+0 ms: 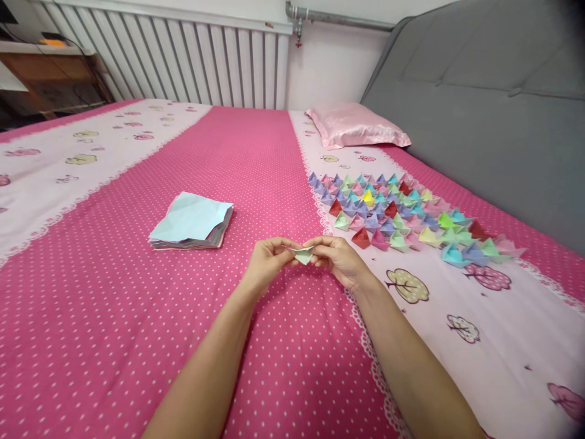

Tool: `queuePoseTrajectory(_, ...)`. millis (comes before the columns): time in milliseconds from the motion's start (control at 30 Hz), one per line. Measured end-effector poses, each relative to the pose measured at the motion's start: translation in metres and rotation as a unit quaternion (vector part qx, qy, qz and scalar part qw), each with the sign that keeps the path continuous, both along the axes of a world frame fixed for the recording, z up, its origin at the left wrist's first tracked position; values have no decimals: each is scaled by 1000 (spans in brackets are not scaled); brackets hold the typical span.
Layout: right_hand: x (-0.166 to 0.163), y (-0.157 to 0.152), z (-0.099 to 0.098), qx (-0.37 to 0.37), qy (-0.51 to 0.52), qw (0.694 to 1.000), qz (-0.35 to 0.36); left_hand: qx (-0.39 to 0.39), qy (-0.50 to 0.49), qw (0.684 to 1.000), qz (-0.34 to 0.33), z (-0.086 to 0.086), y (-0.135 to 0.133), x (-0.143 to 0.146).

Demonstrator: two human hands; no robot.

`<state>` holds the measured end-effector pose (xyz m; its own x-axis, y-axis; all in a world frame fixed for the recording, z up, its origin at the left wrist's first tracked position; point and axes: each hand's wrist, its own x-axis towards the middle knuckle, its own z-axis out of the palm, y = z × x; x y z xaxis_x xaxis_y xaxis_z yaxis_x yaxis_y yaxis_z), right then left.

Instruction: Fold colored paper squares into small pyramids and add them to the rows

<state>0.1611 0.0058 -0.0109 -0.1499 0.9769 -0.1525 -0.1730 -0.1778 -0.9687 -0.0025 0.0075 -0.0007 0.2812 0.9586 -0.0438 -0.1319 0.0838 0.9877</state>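
Between my two hands is a small piece of folded pale green paper (303, 255), pointed at its lower edge. My left hand (270, 261) pinches its left corner between thumb and fingers. At the right corner, the thumb and fingers of my right hand (339, 258) are closed on it in the same way. Off to the left lies a stack of square paper sheets (192, 218), pale blue on top. Several rows of small folded paper boats (388, 210) in many colours stand on the bedspread to the right.
A pink dotted bedspread (237, 158) with pale tree-print bands lies under everything. At the back right rests a pink pillow (354, 124) by a grey padded headboard (479, 110). A white radiator (192, 58) stands along the wall, and a wooden desk (50, 76) is far left.
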Motion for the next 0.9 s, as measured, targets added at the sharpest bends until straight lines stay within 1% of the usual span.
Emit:
queuePoseTrajectory(100, 0, -1, 2, 38, -9, 999, -1, 23, 28, 999, 11, 1, 0, -1)
queuePoseTrajectory(200, -2, -3, 3, 93, -46, 995, -11, 42, 60, 997, 10, 2, -1, -1)
queuePoseTrajectory(300, -5, -3, 3, 166, -97, 981, -24, 59, 57, 997, 11, -1, 0, -1)
queuePoseTrajectory(367, -6, -2, 2, 197, -111, 973, -34, 72, 40, 996, 23, -4, 1, 0)
queuePoseTrajectory(433, -7, -2, 2, 204, -108, 972, -45, 84, 24, 995, 41, -6, 3, 0)
queuePoseTrajectory(533, -8, -3, 3, 193, -102, 975, -47, 96, 13, 994, 58, -7, 4, 0)
queuePoseTrajectory(667, -7, -3, 3, 204, -121, 970, -45, 108, 30, 992, 52, -6, 5, -1)
queuePoseTrajectory(800, -7, -4, 3, 226, -127, 965, -29, 137, 57, 987, 58, -6, 5, -1)
queuePoseTrajectory(900, -7, -5, 3, 249, -135, 959, -28, 155, 59, 984, 58, -7, 3, -1)
